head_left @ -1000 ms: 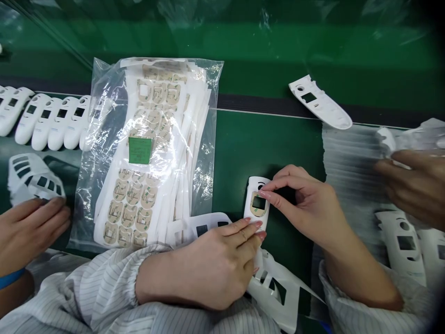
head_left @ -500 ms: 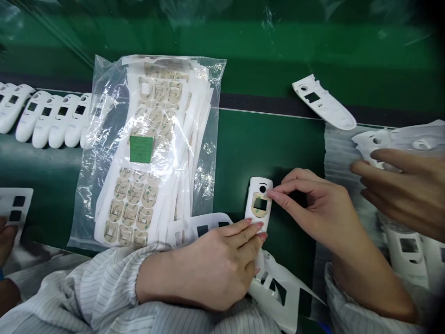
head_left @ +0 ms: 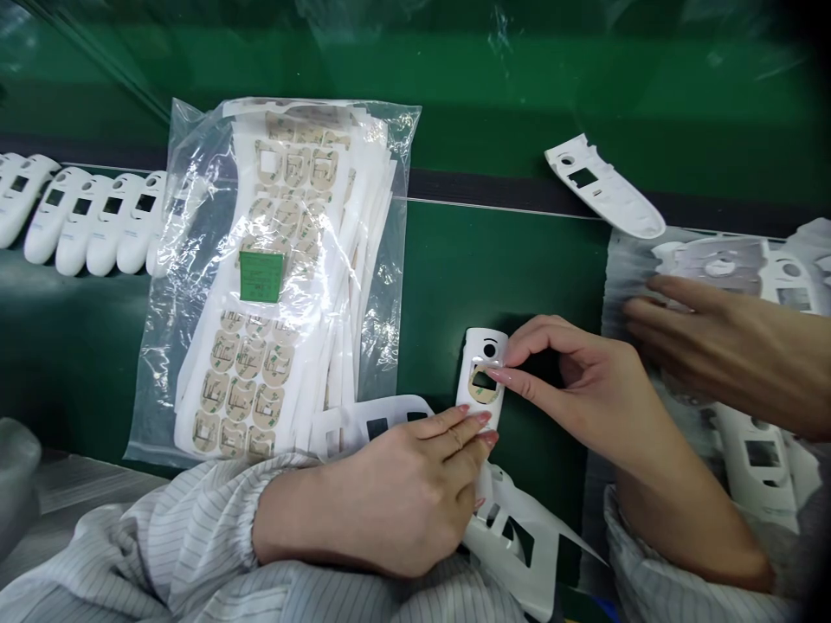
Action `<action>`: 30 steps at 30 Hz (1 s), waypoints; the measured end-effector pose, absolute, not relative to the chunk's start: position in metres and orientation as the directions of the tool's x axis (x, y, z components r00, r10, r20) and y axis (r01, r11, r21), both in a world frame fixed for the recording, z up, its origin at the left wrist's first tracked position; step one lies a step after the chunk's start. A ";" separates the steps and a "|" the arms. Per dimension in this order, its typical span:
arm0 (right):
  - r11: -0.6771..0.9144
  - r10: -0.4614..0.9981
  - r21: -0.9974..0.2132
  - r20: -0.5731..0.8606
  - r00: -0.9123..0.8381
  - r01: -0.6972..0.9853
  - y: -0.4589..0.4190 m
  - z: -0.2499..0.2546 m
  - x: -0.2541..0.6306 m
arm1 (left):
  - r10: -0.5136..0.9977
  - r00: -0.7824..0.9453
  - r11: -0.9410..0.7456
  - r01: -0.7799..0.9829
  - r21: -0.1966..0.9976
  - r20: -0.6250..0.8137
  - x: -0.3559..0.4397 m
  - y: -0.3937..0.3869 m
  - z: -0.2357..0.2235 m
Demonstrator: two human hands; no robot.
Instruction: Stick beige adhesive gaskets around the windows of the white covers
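Note:
A white plastic housing (head_left: 476, 346) with a round hole and a small display window lies on the green table. Around the window sits a tan adhesive sticker (head_left: 480, 394) with green print. My left hand (head_left: 402, 484) presses its fingers over the lower end of the housing, holding it against the table. With thumb and index finger closed together, my right hand (head_left: 577, 381) pinches at the sticker's right edge, beside the window. Under and below my left hand lies a white sheet with dark cut-outs (head_left: 519, 554).
A transparent bag (head_left: 402, 260) holds stacked sticker sheets (head_left: 250, 359). At far left several white housings (head_left: 107, 225) stand in a row. One loose housing (head_left: 610, 190) lies at the back right. Another person's hand (head_left: 727, 346) works over more housings (head_left: 766, 467) at right.
My right thumb has moved left and down from the housing's edge onto the sticker. The other person's hand at right has moved left; the hand at far left has gone from view.

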State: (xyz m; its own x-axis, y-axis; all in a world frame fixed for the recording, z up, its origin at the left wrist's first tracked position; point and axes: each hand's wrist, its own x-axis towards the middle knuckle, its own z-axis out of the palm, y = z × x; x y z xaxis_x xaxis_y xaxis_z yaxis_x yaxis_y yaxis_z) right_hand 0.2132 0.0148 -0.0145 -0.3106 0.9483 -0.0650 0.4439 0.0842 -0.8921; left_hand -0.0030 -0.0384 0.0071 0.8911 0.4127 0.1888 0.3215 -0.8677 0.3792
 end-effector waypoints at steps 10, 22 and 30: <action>0.102 0.966 -0.883 -0.021 -0.256 0.459 0.014 -0.018 0.211 | 0.413 0.893 -0.870 0.329 0.367 0.177 -0.003 -0.039 0.006; 0.209 0.938 -0.855 0.039 -0.343 0.475 0.018 -0.018 0.203 | 0.411 0.891 -0.873 0.324 0.365 0.192 -0.002 -0.040 0.006; 0.256 0.937 -0.809 0.074 -0.340 0.529 0.017 -0.022 0.201 | 0.410 0.885 -0.871 0.309 0.383 0.221 -0.002 -0.038 0.006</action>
State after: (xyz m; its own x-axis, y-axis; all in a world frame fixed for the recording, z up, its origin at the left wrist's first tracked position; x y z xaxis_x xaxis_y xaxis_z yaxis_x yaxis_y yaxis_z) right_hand 0.2011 0.0171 -0.0218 -0.3403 0.9374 0.0742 0.5289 0.2561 -0.8092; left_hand -0.0021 -0.0383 0.0061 0.8848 0.4105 0.2207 0.3085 -0.8708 0.3827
